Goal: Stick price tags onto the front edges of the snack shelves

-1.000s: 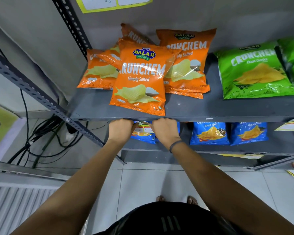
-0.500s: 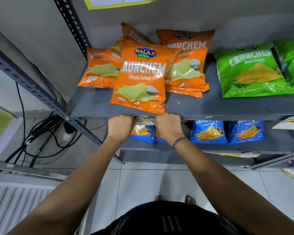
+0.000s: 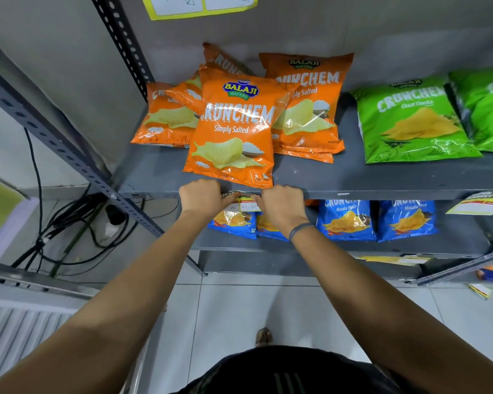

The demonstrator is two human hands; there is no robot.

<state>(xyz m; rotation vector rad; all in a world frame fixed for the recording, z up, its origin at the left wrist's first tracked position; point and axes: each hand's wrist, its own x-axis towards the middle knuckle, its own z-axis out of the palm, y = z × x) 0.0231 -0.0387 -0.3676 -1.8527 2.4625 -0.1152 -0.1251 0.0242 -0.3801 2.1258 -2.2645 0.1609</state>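
1. At the far left I see a grey perforated upright (image 3: 54,137) of the rack, and behind it black cables (image 3: 69,223) lie on the floor near the wall.
2. The left hand (image 3: 201,196) is at the front edge of the upper shelf (image 3: 382,180). Its fingers are curled and pinch the left end of the price tag (image 3: 244,202).
3. The price tag sits between both hands, right at the front edge of the upper shelf, just under the front orange bag (image 3: 234,132). It shows a yellow and green band on top and a white part below with handwriting, too small for me to read. I cannot tell if it is already stuck to the edge or only pressed against it.
4. The right hand (image 3: 282,204) is closed on the right end of the tag, fingers bent toward the shelf edge. A dark band (image 3: 299,230) is around its wrist.
5. Behind the front orange bag, more orange bags lean on each other toward the back wall.
6. On the lower shelf (image 3: 353,245), blue bags (image 3: 345,220) stand in a row, partly hidden by the hands.
7. More to the right, green bags (image 3: 410,120) lie on the upper shelf, well apart from the orange ones.
8. At the far right, another tag (image 3: 478,206) hangs at the same front edge.
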